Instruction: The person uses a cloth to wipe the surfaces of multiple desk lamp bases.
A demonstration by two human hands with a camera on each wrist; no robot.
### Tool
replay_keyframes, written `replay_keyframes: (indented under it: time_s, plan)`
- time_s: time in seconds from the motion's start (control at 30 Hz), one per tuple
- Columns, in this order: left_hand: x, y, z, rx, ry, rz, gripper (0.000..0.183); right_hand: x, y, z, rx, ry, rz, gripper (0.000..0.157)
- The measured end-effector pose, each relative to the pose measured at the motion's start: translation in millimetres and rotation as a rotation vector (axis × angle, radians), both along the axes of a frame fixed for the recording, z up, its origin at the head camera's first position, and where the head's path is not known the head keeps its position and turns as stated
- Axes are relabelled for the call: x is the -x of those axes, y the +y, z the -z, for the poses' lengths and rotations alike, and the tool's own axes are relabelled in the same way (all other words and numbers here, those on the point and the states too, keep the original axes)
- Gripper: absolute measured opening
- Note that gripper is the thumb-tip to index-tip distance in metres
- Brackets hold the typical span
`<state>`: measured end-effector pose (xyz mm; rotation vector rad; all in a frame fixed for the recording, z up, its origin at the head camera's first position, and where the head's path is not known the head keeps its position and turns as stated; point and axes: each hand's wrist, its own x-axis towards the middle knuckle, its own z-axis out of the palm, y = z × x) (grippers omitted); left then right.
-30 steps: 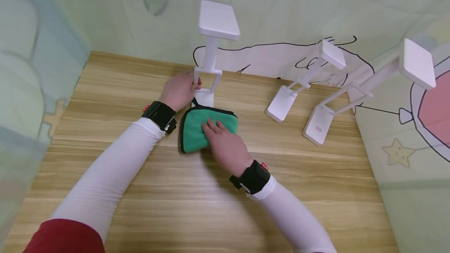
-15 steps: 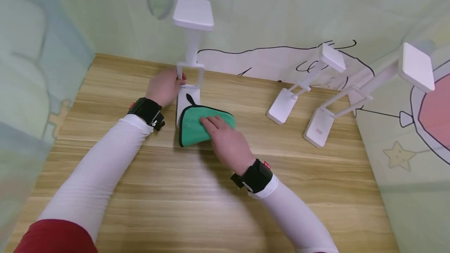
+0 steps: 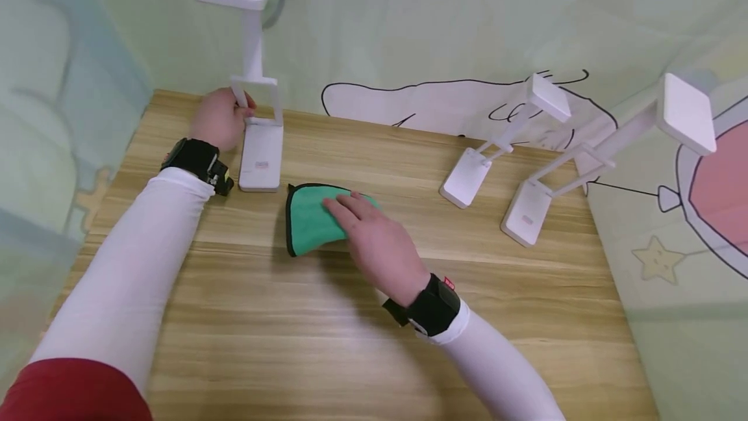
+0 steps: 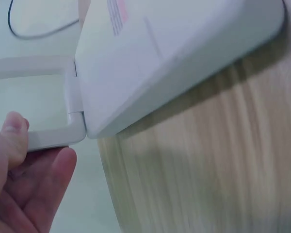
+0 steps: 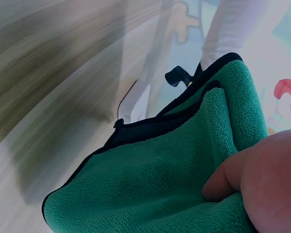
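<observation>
Head view — lamp leg point(image 3: 239, 93), inside left grip point(image 3: 219, 119)

Upright wht lamp point(image 3: 252, 47) + folded, blk-edged grn cloth point(image 3: 312, 219) nearby.

Wood-grain tabletop point(image 3: 280, 356); pale cartoon-printed walls point(image 3: 409, 25) behind and beside.

In the head view, part of the green cloth point(image 3: 308, 216) is covered by the right hand point(image 3: 387, 249), and the label point(image 3: 261, 165) on the leftmost desk lamp point(image 3: 253, 51) is too small to be read. The red sleeve point(image 3: 76, 392) is cut off by the bottom edge. In the left wrist view, the left hand point(image 4: 26, 184) is cropped by the left edge and the label is blurred.
</observation>
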<state>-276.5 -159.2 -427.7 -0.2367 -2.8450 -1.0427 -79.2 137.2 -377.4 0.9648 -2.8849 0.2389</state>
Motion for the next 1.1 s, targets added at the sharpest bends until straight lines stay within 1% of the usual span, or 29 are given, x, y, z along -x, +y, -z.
replay_keyframes:
  time_s: [0.2,0.37,0.53,0.63,0.73,0.8,0.87,0.97,1.03,1.1]
  plan:
    - [3.9,-11.0,0.2,0.017,-0.022,-0.041,0.019,-3.0,-1.6,-2.7,-0.008,0.007,-0.022,0.059]
    - [4.2,-12.9,0.5,0.026,-0.015,-0.063,0.018,-2.7,-0.7,-3.7,-0.008,0.003,-0.019,0.061]
    - [1.4,-12.1,0.1,0.020,-0.019,-0.085,0.021,-1.6,0.4,-1.5,-0.012,0.008,-0.022,0.061]
    - [-1.1,-10.3,-1.6,-0.001,-0.029,-0.102,0.031,-0.1,1.4,-1.1,-0.012,0.003,-0.026,0.061]
    - [-3.8,-7.4,-4.1,-0.016,-0.045,-0.123,0.048,2.2,3.5,-2.9,-0.002,-0.011,-0.025,0.063]
    - [-6.2,-2.9,-4.7,-0.050,-0.044,-0.136,0.061,3.2,6.2,-5.7,0.010,-0.018,-0.018,0.065]
    - [-8.9,3.5,-3.9,-0.092,-0.014,-0.149,0.068,4.1,10.1,-9.2,0.024,-0.026,-0.006,0.066]
    - [-15.8,16.3,-3.0,-0.172,0.104,-0.195,0.071,6.0,16.7,-14.9,0.041,-0.025,0.021,0.066]
    - [-21.4,25.5,-4.5,-0.207,0.184,-0.247,0.070,7.3,21.7,-18.3,0.055,-0.024,0.043,0.066]
    - [-27.5,34.9,-7.5,-0.242,0.262,-0.313,0.071,8.2,26.9,-21.8,0.066,-0.018,0.066,0.065]
